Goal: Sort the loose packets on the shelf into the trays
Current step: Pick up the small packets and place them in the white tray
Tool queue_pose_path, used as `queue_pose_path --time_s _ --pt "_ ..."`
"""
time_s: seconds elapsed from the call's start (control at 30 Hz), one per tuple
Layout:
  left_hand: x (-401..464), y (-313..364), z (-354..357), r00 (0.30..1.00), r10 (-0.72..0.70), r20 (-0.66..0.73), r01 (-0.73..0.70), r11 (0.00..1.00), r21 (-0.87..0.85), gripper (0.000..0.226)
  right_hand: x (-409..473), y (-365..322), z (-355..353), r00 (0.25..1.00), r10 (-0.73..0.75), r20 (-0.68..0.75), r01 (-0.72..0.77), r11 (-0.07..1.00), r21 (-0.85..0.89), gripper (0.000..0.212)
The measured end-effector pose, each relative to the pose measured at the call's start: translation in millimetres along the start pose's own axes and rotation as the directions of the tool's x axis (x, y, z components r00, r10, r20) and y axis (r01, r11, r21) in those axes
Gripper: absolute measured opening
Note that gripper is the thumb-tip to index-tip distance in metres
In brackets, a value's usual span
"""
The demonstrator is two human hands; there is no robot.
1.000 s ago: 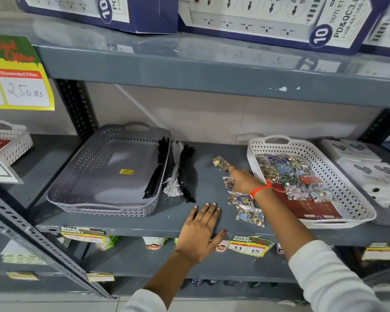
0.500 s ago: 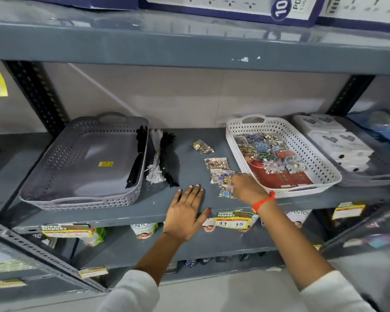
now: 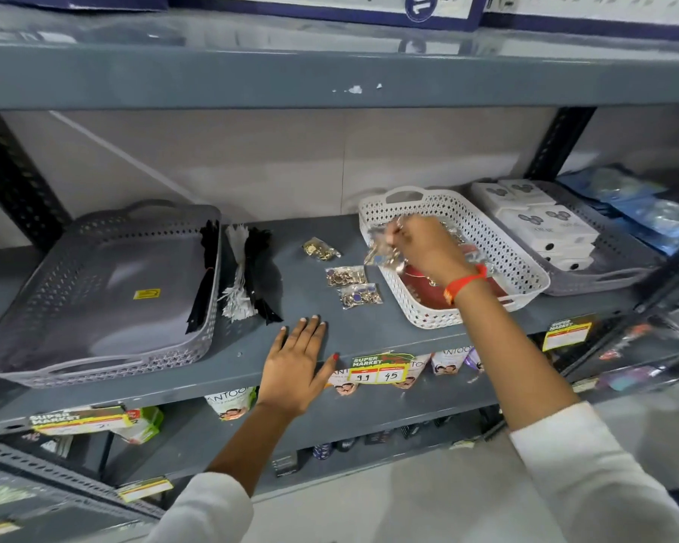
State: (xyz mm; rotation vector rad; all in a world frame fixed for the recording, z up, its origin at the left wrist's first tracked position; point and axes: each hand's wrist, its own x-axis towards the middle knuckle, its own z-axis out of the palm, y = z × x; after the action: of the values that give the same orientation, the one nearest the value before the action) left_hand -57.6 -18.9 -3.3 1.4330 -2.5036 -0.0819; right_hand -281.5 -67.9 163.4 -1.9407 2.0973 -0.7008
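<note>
Three clear packets of small gold and blue trinkets lie loose on the grey shelf: one at the back, one in the middle, one nearest me. My right hand, with a red wristband, hovers over the white perforated tray and is shut on another clear packet, held blurred above the tray's left rim. My left hand rests flat on the shelf's front edge, fingers apart, holding nothing. A grey perforated tray sits at the left.
A black bundle leans inside the grey tray's right wall. White and black bundles lie beside it on the shelf. White boxes fill a grey tray at the right, with blue packs behind. Price tags hang on the shelf edge.
My right hand has lifted a packet from the front of the loose row and carried it up and right over the white tray. My left hand stays flat on the shelf.
</note>
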Motion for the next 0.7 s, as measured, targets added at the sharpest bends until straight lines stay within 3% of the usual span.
queue_pose_path --time_s 0.07,0.17,0.33,0.47,0.57,0.63,0.7 --pt "0 0 0 1.000 0.000 -0.003 0.000 1.000 0.002 0.063 13 10 -15 0.998 0.012 -0.069 -0.023 0.987 -0.159 0.016" --pt "0 -2 0 1.000 -0.005 0.004 0.005 1.000 0.017 0.064 21 28 -14 0.995 0.097 -0.037 -0.104 0.927 -0.360 0.021" --pt "1 -2 2 1.000 -0.004 0.005 0.004 1.000 0.023 0.064 21 42 24 0.975 0.156 0.158 -0.074 0.901 -0.428 0.027" --pt "1 -3 2 1.000 -0.007 0.011 0.007 1.000 0.024 0.063 21 39 49 0.980 0.114 0.161 -0.019 0.869 -0.495 0.027" --pt "-1 -2 3 1.000 -0.006 0.009 0.006 1.000 0.023 0.063 25 31 52 0.998 0.066 0.007 -0.056 0.899 -0.435 0.024" --pt "0 -2 3 1.000 -0.006 0.007 0.006 1.000 0.025 0.063 29 19 53 0.994 -0.006 -0.113 -0.027 0.958 -0.286 0.028" --pt "1 -2 3 1.000 -0.006 0.006 0.006 0.999 0.035 0.063 28 3 57 0.992 -0.095 -0.086 0.085 0.990 -0.117 0.031"
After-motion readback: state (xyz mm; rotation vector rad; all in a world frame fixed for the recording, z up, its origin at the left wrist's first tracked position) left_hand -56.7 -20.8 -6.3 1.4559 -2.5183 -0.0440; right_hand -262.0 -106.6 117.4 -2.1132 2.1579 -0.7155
